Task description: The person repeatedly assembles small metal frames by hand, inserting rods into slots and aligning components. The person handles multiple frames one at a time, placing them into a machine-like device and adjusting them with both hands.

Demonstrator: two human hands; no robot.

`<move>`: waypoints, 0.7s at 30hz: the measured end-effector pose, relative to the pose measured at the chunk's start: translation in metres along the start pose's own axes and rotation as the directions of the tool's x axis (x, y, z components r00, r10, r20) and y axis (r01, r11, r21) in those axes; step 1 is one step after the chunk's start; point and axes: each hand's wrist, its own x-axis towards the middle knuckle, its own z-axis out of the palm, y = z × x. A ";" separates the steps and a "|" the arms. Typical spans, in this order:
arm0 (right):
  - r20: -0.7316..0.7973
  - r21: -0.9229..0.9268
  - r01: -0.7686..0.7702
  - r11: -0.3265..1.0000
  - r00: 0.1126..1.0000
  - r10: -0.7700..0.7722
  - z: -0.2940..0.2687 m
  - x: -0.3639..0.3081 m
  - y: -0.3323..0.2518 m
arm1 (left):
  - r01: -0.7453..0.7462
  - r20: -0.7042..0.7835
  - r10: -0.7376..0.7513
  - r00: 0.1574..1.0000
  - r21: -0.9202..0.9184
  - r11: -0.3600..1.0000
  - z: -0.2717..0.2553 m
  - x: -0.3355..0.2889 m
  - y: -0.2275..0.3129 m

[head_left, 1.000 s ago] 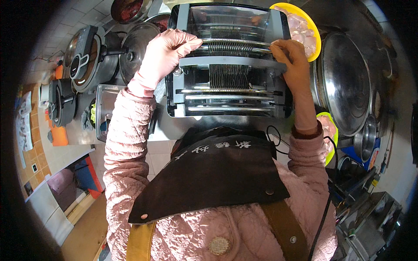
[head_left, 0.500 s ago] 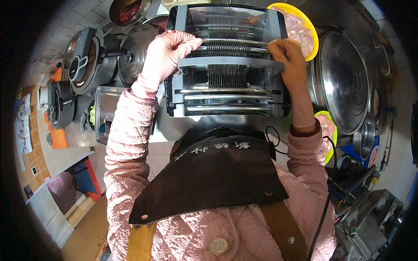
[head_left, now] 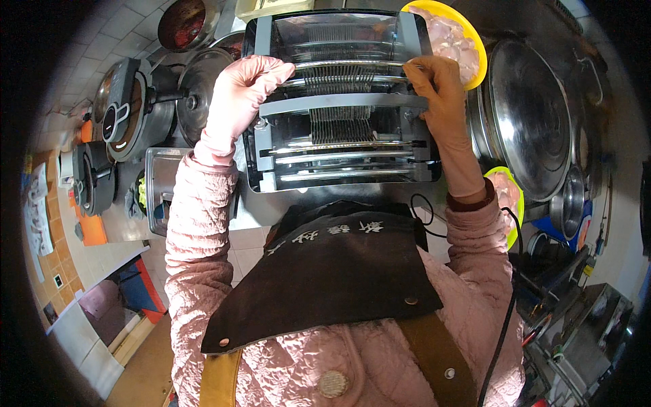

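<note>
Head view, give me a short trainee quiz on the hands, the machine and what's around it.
1. What does the yellow bowl by the machine's far right corner hold?
2. True or false: the left hand and right hand are at opposite ends of one shiny rod.
3. The apron is: a) white, b) dark, c) red.

Key: 1. Pale pink pieces, raw meat by the look. 2. True. 3. b.

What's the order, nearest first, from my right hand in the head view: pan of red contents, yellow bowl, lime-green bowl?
From your right hand:
1. Yellow bowl, just beyond, upper right.
2. Lime-green bowl, lower right.
3. Pan of red contents, far upper left.
</note>
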 end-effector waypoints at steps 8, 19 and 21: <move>0.074 -0.044 -0.076 0.996 0.994 0.079 -0.005 0.000 -0.001 | 0.084 0.049 -0.088 0.995 0.076 0.994 -0.003 0.003 0.009; 0.103 0.055 -0.122 0.991 0.988 0.116 -0.008 -0.005 0.008 | 0.021 0.125 -0.048 0.991 0.209 0.978 -0.011 -0.002 0.023; 0.124 0.058 -0.091 0.994 0.989 0.083 -0.011 -0.004 0.007 | -0.020 0.189 -0.022 0.982 0.213 0.977 -0.013 -0.003 0.027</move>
